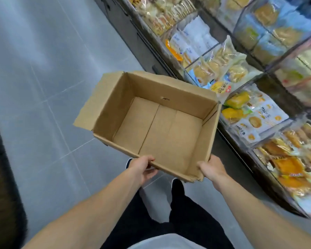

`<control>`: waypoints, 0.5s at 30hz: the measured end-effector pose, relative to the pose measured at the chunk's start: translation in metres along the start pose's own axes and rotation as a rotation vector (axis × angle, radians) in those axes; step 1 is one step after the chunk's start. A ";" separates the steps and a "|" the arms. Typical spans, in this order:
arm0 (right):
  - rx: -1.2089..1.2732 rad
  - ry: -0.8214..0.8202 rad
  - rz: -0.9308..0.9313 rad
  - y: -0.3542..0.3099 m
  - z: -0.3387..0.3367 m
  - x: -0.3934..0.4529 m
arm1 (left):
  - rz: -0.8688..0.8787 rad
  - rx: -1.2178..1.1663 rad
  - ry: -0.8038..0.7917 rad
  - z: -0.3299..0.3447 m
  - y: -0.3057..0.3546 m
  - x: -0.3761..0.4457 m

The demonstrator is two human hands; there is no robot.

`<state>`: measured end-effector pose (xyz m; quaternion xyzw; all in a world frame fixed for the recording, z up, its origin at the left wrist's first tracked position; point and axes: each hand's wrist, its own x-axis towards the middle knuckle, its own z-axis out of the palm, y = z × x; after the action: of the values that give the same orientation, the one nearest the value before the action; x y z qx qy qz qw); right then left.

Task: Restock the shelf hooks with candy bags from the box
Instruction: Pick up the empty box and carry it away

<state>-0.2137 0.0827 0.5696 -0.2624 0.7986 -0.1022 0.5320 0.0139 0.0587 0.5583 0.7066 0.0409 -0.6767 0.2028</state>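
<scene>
Head view: left hand (142,168) and right hand (211,168) grip box (115,105).

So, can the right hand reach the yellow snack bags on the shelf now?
Probably not yet. The right hand grips the near rim of the empty box, as does the left hand. The yellow snack bags lie beyond the box's far right corner, with nothing else between.

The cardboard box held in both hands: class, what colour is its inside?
Plain brown cardboard box, empty, seen best in the head view.
</scene>
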 end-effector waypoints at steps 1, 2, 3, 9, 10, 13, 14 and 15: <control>0.030 0.030 0.041 0.002 0.008 -0.001 | -0.024 0.069 -0.013 -0.002 0.010 0.008; 0.064 0.035 0.067 0.004 0.015 -0.005 | -0.034 0.117 -0.020 -0.005 0.018 0.014; 0.105 0.046 0.092 0.008 0.023 -0.009 | -0.044 0.167 -0.018 -0.008 0.026 0.019; 0.401 0.157 0.267 0.041 0.083 -0.030 | -0.112 0.453 -0.068 -0.025 0.065 0.050; 0.451 0.170 0.293 0.048 0.094 -0.033 | -0.110 0.486 -0.070 -0.024 0.065 0.052; 0.574 0.232 0.386 0.074 0.122 -0.033 | -0.105 0.604 -0.091 -0.021 0.057 0.060; 0.611 0.241 0.405 0.082 0.131 -0.032 | -0.107 0.637 -0.096 -0.019 0.053 0.063; 0.649 0.255 0.433 0.092 0.140 -0.031 | -0.107 0.688 -0.091 -0.017 0.045 0.070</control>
<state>-0.1067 0.1926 0.4965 0.1081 0.8211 -0.2661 0.4932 0.0506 0.0085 0.5010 0.6995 -0.1617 -0.6914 -0.0811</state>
